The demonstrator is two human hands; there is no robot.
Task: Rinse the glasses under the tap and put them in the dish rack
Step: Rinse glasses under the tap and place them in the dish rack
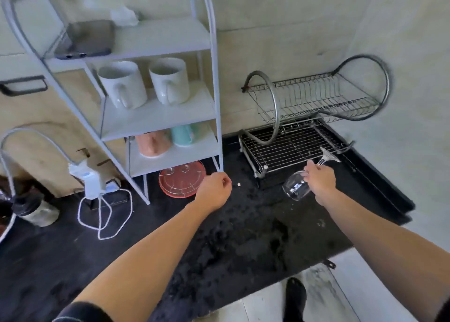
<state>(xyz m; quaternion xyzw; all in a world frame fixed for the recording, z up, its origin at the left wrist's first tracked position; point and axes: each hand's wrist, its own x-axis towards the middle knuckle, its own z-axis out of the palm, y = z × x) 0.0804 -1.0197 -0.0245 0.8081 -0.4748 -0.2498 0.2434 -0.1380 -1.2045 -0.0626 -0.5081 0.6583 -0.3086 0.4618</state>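
Counter (243, 236): black, wet patches and droplets, so slick under anything set down.
Dish rack (280, 149): 2 wire tiers, no glasses seen in either. Lower tier sits just beyond the glass.
Wine glass (295, 188): in the air over the counter, just in front of the rack's near edge. Tilted far over, bowl (292, 192) toward the person, foot (330, 155) toward the rack. Cannot tell whether the foot touches the wire.
Right hand (319, 178): fingers wrapped round the stem (322, 161) close under the bowl, carrying the glass alone.
Left hand (214, 190): loosely curled, nothing seen in it, over the counter and well apart from the glass.
Handling: light, rigid, thin-walled, brittle. Probably wet, so slippery. Judged top-heavy, with the stem the weak point under side load.
Grip: stem near the bowl gives control. Cupping the bowl with the free hand would be safer for the set-down.
Risk: foot or rim knocking a wire, or tipping on the open grid if stood upright.
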